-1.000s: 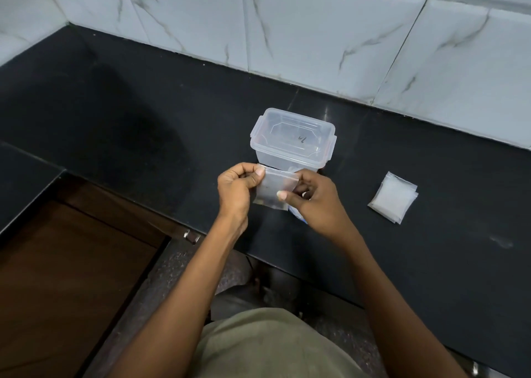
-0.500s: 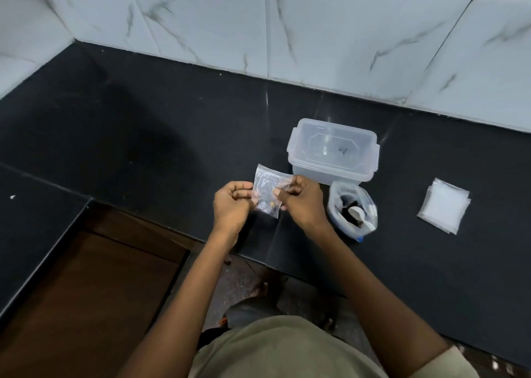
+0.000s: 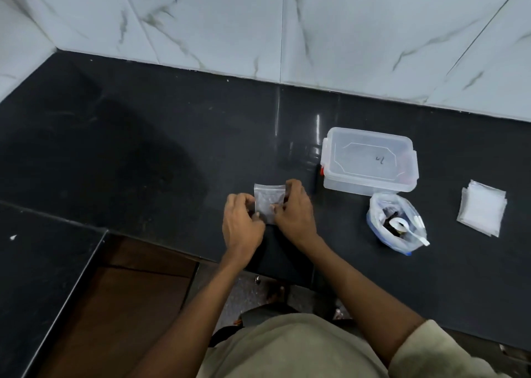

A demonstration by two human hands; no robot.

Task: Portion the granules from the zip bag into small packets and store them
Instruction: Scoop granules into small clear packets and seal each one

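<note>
Bench point(image 3: 143, 153) lies open left of the hands; container point(image 3: 369, 162), zip bag point(image 3: 396, 222) and packet stack point(image 3: 482, 206) crowd the right.

black counter point(image 3: 143, 147), grey-veined white tiles point(image 3: 359, 33), clear box point(image 3: 369, 160).

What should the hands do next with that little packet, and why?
Probably carry the small packet toward the lidded plastic box to store it. The left hand and right hand both pinch it, and it looks like it has dark bits inside. The lid is on, so it must come off first. I can't tell if the strip is fully pressed shut.
</note>
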